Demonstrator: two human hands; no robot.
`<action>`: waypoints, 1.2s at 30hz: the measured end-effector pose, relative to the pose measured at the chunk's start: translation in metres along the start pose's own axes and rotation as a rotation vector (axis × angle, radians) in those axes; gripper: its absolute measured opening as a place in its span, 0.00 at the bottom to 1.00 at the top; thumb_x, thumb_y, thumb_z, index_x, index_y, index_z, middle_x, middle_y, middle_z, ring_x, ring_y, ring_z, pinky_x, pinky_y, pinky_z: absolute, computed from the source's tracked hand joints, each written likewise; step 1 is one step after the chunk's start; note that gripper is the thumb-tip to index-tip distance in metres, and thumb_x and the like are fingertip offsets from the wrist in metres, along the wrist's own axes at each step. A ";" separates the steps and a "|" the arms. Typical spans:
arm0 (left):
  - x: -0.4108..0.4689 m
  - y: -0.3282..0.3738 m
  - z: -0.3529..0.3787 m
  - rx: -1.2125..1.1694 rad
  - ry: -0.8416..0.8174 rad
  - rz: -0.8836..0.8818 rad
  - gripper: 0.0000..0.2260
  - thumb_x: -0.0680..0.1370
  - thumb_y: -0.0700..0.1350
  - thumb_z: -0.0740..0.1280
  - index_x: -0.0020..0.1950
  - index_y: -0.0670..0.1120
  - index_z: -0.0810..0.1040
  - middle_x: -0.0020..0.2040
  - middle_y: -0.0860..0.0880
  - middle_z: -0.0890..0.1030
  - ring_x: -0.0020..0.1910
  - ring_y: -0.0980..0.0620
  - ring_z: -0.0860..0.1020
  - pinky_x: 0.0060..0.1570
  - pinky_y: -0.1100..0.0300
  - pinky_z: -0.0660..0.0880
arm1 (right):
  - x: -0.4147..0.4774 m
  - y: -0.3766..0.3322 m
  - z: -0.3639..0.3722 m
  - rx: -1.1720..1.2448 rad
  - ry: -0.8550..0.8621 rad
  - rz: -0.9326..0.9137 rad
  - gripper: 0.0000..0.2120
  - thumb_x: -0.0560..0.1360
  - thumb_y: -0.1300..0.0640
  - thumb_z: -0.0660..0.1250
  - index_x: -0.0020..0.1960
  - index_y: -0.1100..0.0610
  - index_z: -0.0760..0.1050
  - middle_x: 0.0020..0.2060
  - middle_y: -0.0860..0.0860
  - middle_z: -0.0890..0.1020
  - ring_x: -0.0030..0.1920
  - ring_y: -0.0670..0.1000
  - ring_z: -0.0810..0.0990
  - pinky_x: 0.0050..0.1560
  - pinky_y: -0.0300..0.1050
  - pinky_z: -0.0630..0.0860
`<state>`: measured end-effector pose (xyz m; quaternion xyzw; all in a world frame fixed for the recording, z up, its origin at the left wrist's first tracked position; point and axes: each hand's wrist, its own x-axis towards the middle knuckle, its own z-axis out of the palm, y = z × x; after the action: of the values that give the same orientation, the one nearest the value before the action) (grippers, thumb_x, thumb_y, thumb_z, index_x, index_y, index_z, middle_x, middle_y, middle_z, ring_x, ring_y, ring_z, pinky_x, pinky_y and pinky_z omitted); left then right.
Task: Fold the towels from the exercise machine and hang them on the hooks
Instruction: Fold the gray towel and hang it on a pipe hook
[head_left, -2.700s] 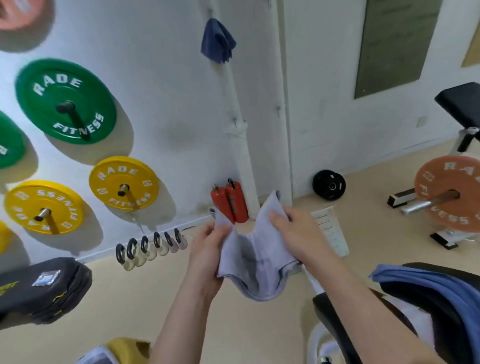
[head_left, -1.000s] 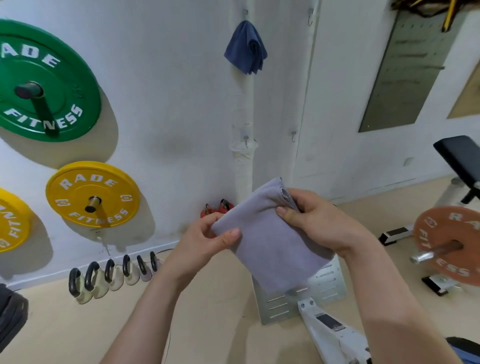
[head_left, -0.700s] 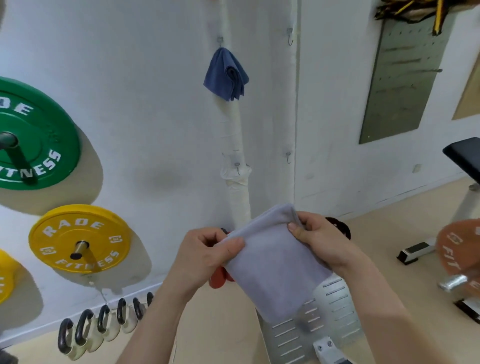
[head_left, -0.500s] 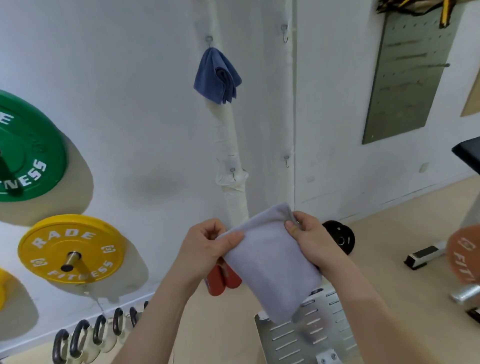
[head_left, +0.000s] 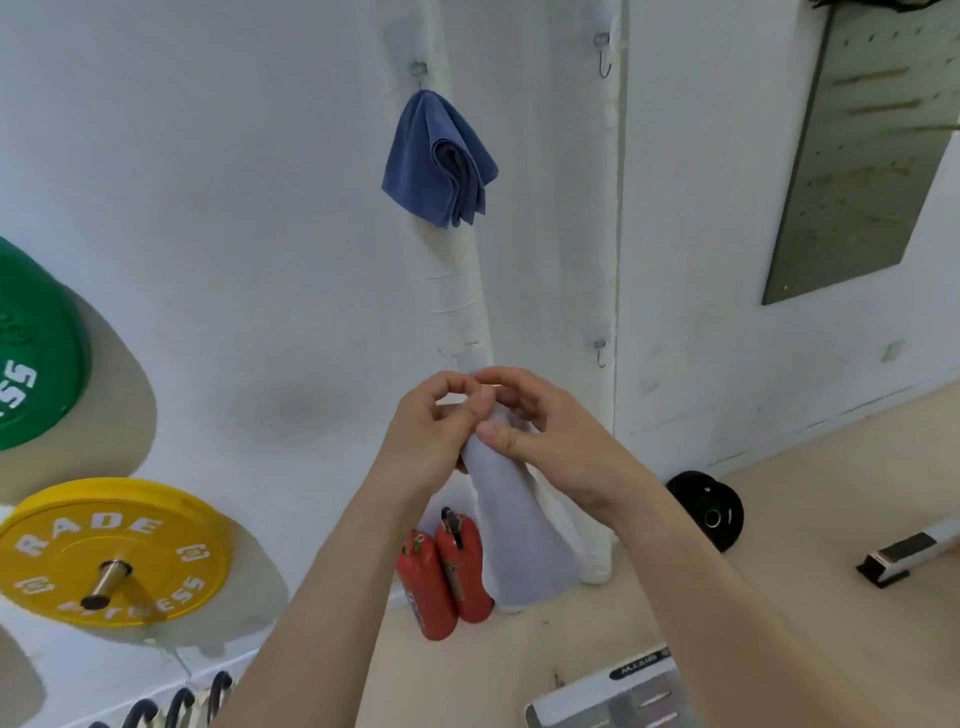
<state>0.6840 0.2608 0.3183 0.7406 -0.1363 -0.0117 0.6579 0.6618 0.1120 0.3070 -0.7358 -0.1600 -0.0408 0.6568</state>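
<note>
Head view: both hands meet at the middle of the frame, close to the white wall, and both grip the top of a grey towel (head_left: 519, 530). The left hand (head_left: 431, 431) is curled tight, its thumb and forefinger forming a small ring over the towel's upper end, the other fingers wrapped on the cloth's left side. The right hand (head_left: 550, 447) pinches the same end from the right: the thumb lies flat on the front of the cloth and the fingers (head_left: 514, 379) curl over the top, touching the left hand's fingertips. Neither hand is spread.

The grey towel hangs down from this grip as a folded strip, narrow at the top and wider at the bottom, in front of a white pipe (head_left: 462, 291) on the wall. Whether its top touches a hook cannot be told; the hands cover that spot.

Higher up the pipe a folded blue towel (head_left: 439, 161) hangs from a hook (head_left: 418, 67). Right of it, two bare hooks sit on the wall corner, one high (head_left: 602, 52) and one (head_left: 600, 353) just above the right hand.
</note>
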 end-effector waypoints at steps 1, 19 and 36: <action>0.014 -0.004 -0.006 -0.048 -0.004 -0.010 0.07 0.79 0.47 0.65 0.49 0.45 0.79 0.45 0.39 0.84 0.43 0.41 0.82 0.42 0.49 0.77 | 0.016 0.006 0.001 0.046 0.025 0.014 0.20 0.73 0.60 0.72 0.63 0.50 0.74 0.58 0.49 0.80 0.60 0.46 0.78 0.64 0.43 0.74; 0.144 -0.106 -0.031 0.233 -0.193 -0.167 0.02 0.73 0.38 0.71 0.43 0.44 0.82 0.35 0.47 0.81 0.34 0.54 0.78 0.39 0.59 0.74 | 0.148 0.089 -0.048 -0.612 -0.237 0.272 0.07 0.70 0.52 0.74 0.36 0.52 0.78 0.30 0.46 0.75 0.32 0.44 0.72 0.34 0.37 0.68; 0.284 -0.219 -0.054 0.384 -0.274 -0.313 0.04 0.74 0.48 0.72 0.45 0.49 0.82 0.41 0.44 0.83 0.38 0.53 0.78 0.43 0.55 0.75 | 0.276 0.239 -0.069 -0.489 -0.321 0.410 0.04 0.75 0.56 0.68 0.42 0.53 0.79 0.37 0.47 0.78 0.38 0.45 0.75 0.42 0.41 0.71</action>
<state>1.0090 0.2727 0.1574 0.8552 -0.1076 -0.1873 0.4711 1.0020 0.0742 0.1630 -0.8850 -0.0957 0.1706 0.4225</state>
